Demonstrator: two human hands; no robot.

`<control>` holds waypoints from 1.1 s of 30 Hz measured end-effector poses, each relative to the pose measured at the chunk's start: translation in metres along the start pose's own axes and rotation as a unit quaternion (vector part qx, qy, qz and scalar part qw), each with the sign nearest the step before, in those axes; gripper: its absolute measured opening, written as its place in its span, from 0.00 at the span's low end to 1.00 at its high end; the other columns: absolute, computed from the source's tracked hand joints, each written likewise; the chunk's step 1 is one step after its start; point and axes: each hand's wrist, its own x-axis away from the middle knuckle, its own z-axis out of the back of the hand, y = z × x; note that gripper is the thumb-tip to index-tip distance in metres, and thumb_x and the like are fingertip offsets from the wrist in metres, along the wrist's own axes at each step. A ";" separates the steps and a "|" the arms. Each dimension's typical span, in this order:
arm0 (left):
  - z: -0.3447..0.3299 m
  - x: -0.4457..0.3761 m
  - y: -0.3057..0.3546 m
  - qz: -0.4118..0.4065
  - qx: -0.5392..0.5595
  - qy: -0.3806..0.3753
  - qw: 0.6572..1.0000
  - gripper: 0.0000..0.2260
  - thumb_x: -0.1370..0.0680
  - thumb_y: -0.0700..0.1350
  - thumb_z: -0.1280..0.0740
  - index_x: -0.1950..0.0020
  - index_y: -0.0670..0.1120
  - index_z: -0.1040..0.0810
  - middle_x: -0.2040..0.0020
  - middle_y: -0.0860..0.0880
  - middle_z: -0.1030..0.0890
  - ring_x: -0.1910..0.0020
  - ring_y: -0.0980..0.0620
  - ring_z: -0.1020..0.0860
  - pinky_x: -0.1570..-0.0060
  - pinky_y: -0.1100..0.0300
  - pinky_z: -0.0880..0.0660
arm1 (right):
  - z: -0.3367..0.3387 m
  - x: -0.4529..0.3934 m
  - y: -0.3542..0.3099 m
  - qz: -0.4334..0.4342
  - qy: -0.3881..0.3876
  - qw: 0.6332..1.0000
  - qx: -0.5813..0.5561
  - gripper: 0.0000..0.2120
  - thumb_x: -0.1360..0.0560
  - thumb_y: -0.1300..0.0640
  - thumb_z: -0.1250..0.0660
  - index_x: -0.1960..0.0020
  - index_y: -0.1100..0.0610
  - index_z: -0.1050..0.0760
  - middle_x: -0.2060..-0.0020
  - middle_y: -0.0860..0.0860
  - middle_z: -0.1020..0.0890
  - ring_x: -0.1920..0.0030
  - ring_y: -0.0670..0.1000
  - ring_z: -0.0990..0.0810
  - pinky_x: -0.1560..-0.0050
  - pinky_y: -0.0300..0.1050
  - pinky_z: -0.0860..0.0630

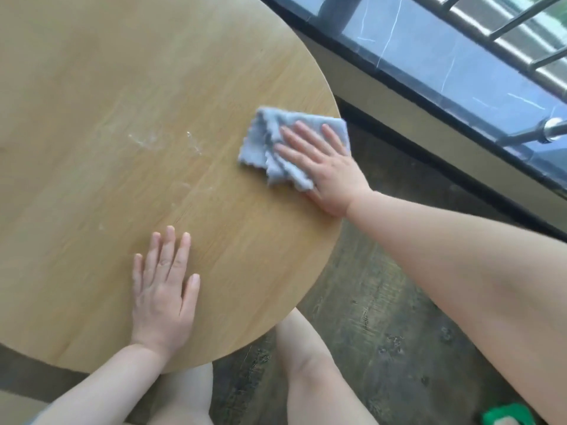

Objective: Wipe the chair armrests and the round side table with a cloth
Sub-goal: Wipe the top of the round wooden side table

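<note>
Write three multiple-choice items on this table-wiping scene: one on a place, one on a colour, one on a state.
1. Where does the cloth lie on the round side table?
A. near its right edge
B. at its centre
C. on the floor

2. What colour is the cloth?
A. red
B. light blue-grey
C. black

3. How does the left hand lie?
A. fist closed
B. gripping the cloth
C. flat on the tabletop

Key: 1 A, one corner overhangs the rim; 2 B, pale blue-grey under the right hand; 3 C, fingers straight on bare wood.
</note>
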 end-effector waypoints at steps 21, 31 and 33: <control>-0.001 0.022 0.003 0.139 0.066 0.067 0.986 0.28 0.20 0.53 0.51 0.21 0.47 0.47 0.21 0.52 0.52 0.22 0.54 0.58 0.26 0.56 0.65 | 0.010 0.012 -0.088 -0.178 0.137 0.958 -0.177 0.34 0.29 0.73 0.45 0.26 0.53 0.38 0.26 0.46 0.40 0.24 0.50 0.47 0.25 0.57 0.50; 0.012 0.030 -0.047 0.062 0.015 0.000 0.998 0.28 0.20 0.52 0.50 0.21 0.51 0.52 0.21 0.53 0.53 0.22 0.53 0.58 0.25 0.54 0.63 | -0.030 0.057 -0.196 -0.361 0.079 0.919 -0.136 0.35 0.29 0.68 0.45 0.23 0.51 0.43 0.24 0.46 0.44 0.23 0.48 0.53 0.24 0.50 0.59; 0.013 0.031 -0.054 0.041 0.012 -0.006 0.999 0.29 0.22 0.50 0.48 0.21 0.50 0.50 0.21 0.52 0.51 0.22 0.52 0.56 0.25 0.53 0.60 | -0.041 0.058 -0.253 -0.204 0.003 0.969 -0.139 0.35 0.29 0.61 0.46 0.23 0.47 0.45 0.24 0.45 0.44 0.23 0.48 0.53 0.25 0.50 0.58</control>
